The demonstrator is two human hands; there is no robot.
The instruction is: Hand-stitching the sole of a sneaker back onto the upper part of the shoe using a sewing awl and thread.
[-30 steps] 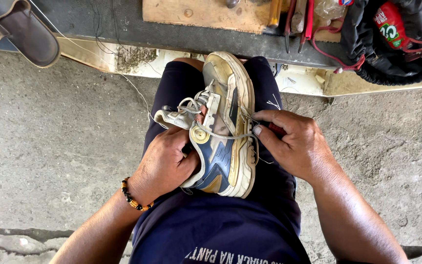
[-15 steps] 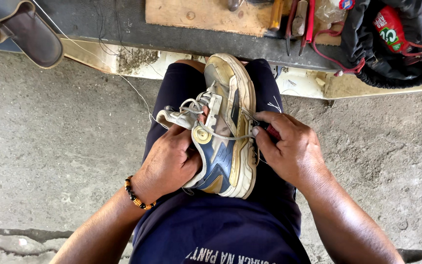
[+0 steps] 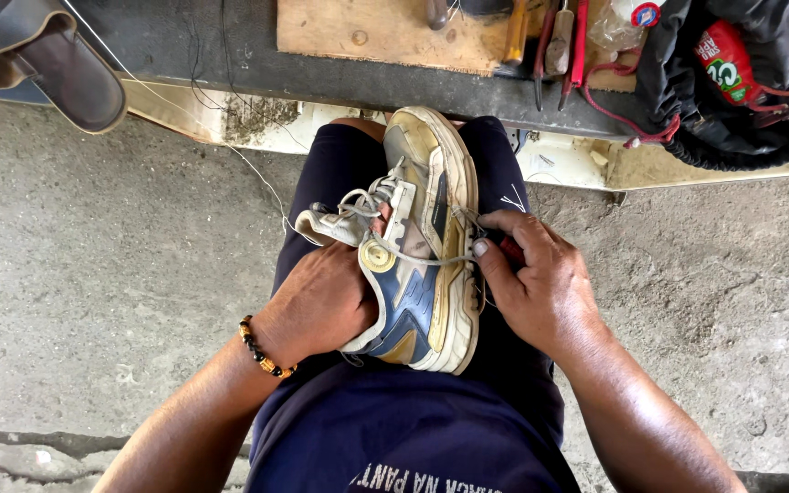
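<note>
A rough grey concrete floor point(image 3: 93, 274) fills most of the view, and along the top edge runs a dark work surface point(image 3: 230, 64) carrying a bare plywood board point(image 3: 385, 32). The person sits with knees together in dark navy shorts point(image 3: 413, 429), and on the lap lies the worn white, gold and blue lace-up sneaker point(image 3: 426, 246), turned on its side with the toe pointing away toward the work surface and the thick cream sole facing the right. At the upper right sits a black cloth bag point(image 3: 732, 110) with a red cord, just beside the board's tools. At the upper left a brown leather sandal point(image 3: 47, 55) rests on the edge of the dark surface. The left hand point(image 3: 321, 301) grips the sneaker's upper from the open side, fingers pressed in near the tongue and laces, holding it firmly. The right hand point(image 3: 541, 283) is closed against the sole edge, pinching a small red-handled tool point(image 3: 510, 246) whose tip is hidden at the seam. A thin pale thread point(image 3: 257, 178) trails from the shoe up toward the work surface. A beaded black and amber bracelet point(image 3: 262, 351) circles the left wrist.
</note>
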